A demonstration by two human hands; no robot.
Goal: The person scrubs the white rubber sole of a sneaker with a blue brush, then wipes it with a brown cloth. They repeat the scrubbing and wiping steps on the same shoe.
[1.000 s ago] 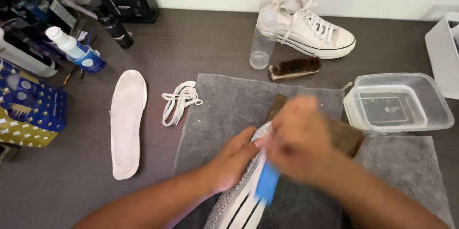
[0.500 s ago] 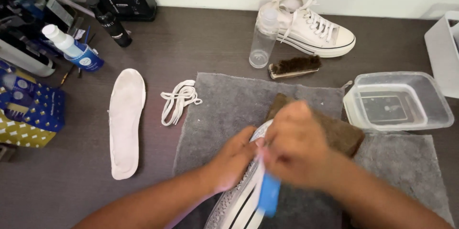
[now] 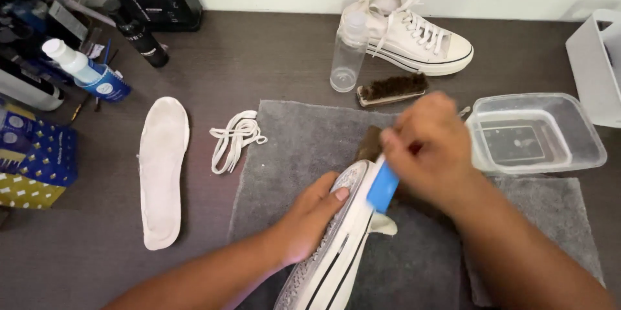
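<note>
A white sneaker (image 3: 336, 245) is lying on its side on the grey towel (image 3: 304, 142), sole turned leftward, its heel end cut off by the lower edge. The left hand (image 3: 309, 216) is pressing against the sole, fingers curled over its toe end. The right hand (image 3: 430, 148), blurred, is closing around a blue brush (image 3: 383, 186) touching the sneaker's rubber edge; its bristles are hard to make out. A brown cloth (image 3: 370, 143) is lying mostly hidden under that hand. Around the towel: one second sneaker (image 3: 414, 38), one dark-bristled brush (image 3: 391, 88), one clear bottle (image 3: 346, 54), one clear tub (image 3: 537, 132), one insole (image 3: 162, 167), one lace bundle (image 3: 234, 138).
</note>
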